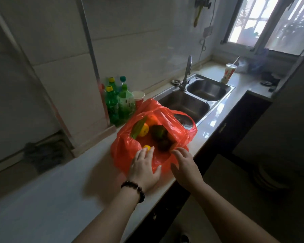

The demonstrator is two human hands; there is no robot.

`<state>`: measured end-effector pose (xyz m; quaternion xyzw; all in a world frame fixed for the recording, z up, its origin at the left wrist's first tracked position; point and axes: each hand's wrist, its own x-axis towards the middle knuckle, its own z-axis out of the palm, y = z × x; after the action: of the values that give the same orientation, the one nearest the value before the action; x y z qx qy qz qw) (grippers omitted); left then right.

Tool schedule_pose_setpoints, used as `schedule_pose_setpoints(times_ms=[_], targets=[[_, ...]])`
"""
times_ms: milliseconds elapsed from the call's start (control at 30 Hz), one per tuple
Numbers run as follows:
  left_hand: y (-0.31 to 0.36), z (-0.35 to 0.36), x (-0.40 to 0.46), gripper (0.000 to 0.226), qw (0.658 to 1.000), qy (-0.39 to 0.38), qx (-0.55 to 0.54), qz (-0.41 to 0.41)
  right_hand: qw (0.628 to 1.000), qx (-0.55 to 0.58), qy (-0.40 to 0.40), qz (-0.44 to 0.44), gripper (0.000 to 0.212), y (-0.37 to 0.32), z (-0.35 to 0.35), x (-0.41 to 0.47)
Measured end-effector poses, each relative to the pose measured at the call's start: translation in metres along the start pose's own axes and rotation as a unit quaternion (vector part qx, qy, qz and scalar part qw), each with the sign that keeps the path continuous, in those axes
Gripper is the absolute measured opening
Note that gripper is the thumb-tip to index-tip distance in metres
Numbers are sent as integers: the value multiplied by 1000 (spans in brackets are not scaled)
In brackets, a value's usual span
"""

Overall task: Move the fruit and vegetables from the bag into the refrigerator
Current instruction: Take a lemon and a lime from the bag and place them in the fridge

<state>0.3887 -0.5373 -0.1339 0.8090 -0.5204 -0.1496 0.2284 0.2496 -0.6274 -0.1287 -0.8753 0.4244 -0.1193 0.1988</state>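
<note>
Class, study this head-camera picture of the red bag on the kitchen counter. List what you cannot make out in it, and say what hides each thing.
1. Head view: the dark items deep in the red bag sit in shadow; their kind is unclear.
2. The small yellow fruit is partly covered by the left hand.
3. The bag's near rim is hidden behind the left hand and the right hand.
4. No refrigerator appears in the frame.
5. The cup print is too small to read.

Left hand [144, 165] and right hand [184, 163] reach forward — fingers spread, relaxed, gripping nothing.
</note>
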Motion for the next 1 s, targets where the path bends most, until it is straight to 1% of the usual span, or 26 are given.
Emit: schedule_pose_setpoints(times_ms=[167,300,433,500,600,700,833,933,1000], targets=[[2,26,64,68,997,7,-43,-63,997,22,-53,-42,48,31,15,81],[-5,48,104,70,989,21,-26,-143,986,-2,-123,-112,48,52,30,138],[-13,72,116,75,976,-7,12,-219,963,-51,-197,-175,47,69,43,164],[-16,83,116,76,968,-17,23,-249,956,-73,-210,-190,48,76,51,170],[-20,93,118,79,962,-9,37,-270,952,-97,-207,-201,50,80,62,175],[-21,98,124,75,959,10,28,-283,950,-105,-209,-206,50,79,67,181],[-20,98,127,69,950,47,-27,-306,949,-102,-215,-207,52,79,66,187],[-14,91,123,65,943,116,-52,-308,953,-55,-214,-208,56,77,60,188],[-8,81,120,62,937,169,-75,-296,958,-20,-201,-204,57,71,54,189]])
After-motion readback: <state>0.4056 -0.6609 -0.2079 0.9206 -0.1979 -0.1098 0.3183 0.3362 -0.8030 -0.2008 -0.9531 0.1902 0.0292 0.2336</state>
